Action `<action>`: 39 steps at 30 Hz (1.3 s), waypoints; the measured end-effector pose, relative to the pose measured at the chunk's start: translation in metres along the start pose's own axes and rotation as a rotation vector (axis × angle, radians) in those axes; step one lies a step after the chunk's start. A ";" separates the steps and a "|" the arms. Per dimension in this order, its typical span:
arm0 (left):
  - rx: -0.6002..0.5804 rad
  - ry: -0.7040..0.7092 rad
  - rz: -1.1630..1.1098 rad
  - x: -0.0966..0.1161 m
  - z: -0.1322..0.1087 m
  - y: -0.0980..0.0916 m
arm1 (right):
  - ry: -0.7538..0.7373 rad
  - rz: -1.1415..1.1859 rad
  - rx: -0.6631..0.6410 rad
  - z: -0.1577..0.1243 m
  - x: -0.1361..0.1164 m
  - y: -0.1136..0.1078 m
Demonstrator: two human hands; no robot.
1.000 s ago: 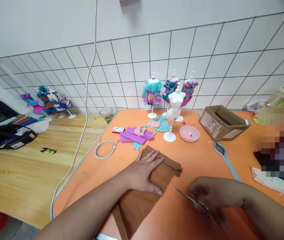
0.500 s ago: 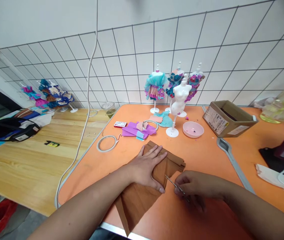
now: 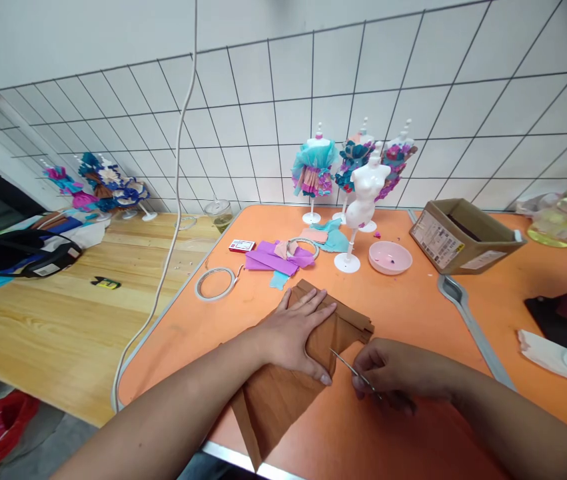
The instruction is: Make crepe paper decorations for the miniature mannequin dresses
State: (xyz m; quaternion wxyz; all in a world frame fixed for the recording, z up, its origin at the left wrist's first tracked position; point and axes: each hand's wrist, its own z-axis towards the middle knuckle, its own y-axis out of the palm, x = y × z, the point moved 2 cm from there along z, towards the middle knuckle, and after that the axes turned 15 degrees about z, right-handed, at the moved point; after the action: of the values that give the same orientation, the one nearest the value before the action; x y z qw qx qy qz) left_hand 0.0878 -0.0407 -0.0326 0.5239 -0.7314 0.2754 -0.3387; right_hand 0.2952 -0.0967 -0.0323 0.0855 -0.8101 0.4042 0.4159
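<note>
The left hand (image 3: 293, 338) is pressing a brown sheet (image 3: 278, 417) onto the desk (image 3: 363, 447).
Its fingers are lying spread, grasping nothing; the right hand (image 3: 388, 370) is gripping scissors (image 3: 346, 364) in curled fingers, largely hiding the handles. The left forearm (image 3: 178, 403) is covering part of the sheet.

Bare forearms (image 3: 183, 413) and fingers (image 3: 319, 317), dark clothing (image 3: 209, 467) below

Our bare left forearm (image 3: 178, 403) reaches in from the lower left, and our left hand (image 3: 290, 337) lies palm down, its fingers slightly spread, its thumb (image 3: 320, 375) stretched out toward our other hand. Our right forearm (image 3: 498, 410) slants in from the lower right; our right hand (image 3: 388, 367) is curled in a pinching grip, near the left hand but apart.
</note>
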 end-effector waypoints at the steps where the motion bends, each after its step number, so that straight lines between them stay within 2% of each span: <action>1: 0.001 0.000 -0.002 0.000 0.000 0.000 | 0.000 -0.003 -0.003 0.000 0.001 0.000; 15: 0.015 0.000 -0.017 0.000 0.000 0.000 | -0.021 0.047 -0.012 -0.003 0.004 -0.002; 21: -0.013 -0.005 -0.018 0.001 0.000 -0.002 | 0.015 0.020 -0.109 -0.005 0.002 0.001; 31: -0.007 0.002 -0.010 0.000 0.000 -0.001 | -0.008 -0.012 -0.059 -0.006 0.002 0.002; 39: -0.026 -0.011 -0.013 0.003 -0.001 -0.005 | -0.017 -0.015 -0.091 -0.005 0.008 -0.002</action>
State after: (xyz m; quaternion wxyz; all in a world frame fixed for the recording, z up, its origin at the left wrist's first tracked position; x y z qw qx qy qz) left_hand 0.0893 -0.0421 -0.0267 0.5134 -0.7419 0.2721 -0.3347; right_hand 0.3024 -0.1021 -0.0357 0.0552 -0.8126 0.3782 0.4400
